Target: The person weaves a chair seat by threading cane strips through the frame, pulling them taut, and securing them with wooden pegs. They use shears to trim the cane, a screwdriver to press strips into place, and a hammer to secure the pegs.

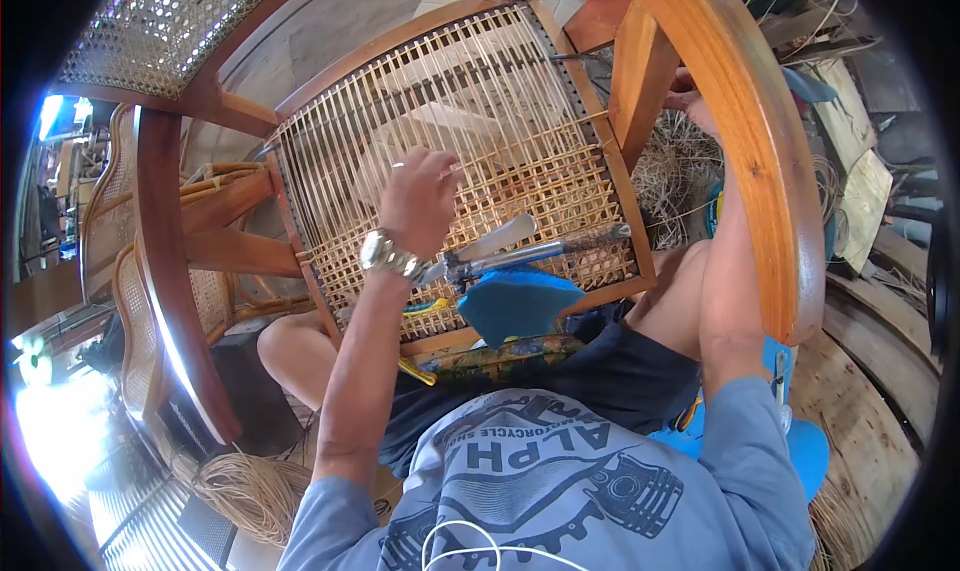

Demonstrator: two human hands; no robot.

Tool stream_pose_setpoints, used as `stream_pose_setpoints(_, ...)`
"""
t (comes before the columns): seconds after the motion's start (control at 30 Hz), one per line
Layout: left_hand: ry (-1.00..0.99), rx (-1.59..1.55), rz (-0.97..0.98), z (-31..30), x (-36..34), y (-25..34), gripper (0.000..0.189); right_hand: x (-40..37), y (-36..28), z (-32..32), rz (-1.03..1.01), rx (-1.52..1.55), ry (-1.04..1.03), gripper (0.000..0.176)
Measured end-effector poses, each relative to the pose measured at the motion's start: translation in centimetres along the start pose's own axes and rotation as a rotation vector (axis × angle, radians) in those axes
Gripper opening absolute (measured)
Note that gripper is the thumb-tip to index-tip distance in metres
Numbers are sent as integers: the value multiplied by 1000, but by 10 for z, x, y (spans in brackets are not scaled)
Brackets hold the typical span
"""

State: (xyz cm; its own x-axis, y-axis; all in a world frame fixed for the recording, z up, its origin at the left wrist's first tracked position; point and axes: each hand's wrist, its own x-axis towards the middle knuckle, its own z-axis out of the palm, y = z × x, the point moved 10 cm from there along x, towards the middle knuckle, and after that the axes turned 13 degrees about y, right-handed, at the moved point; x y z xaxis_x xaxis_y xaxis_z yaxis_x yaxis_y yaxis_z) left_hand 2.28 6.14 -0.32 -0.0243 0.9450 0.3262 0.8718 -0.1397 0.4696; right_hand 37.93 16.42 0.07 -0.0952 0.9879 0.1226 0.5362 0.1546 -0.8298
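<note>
A wooden chair frame (640, 81) holds a half-woven cane seat (560, 196). The weave is dense near me; toward the far side mostly parallel strands run across open gaps. My left hand (420, 196), with a ring and a metal watch, is over the middle of the seat, fingers curled together in a pinch; what they hold is too small to make out. My right hand (697, 106) is beyond the curved armrest (765, 141), which partly hides it, its fingers bent inward. Metal tools (530, 251) and a blue piece (520, 306) lie on the near seat part.
Loose cane strands (675, 176) are heaped right of the seat. A cane coil (250, 491) lies at lower left. Another cane-backed chair (125, 201) stands at left. Wooden boards (865, 421) lie at right. A white cord (490, 546) crosses my shirt.
</note>
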Motion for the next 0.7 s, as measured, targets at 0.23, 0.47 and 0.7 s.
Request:
stream_pose_setpoints(0.23,67,171,-102,11,-8,1,9,-22,22,-10,48,5,77,18)
stream_pose_setpoints(0.47,12,71,-135,14,-10,-3,7,-41,40,-13,85,28,151,16)
stream_pose_setpoints(0.7,180,-122,163,39,31,74,14,-61,51,-3,115,40,198,15)
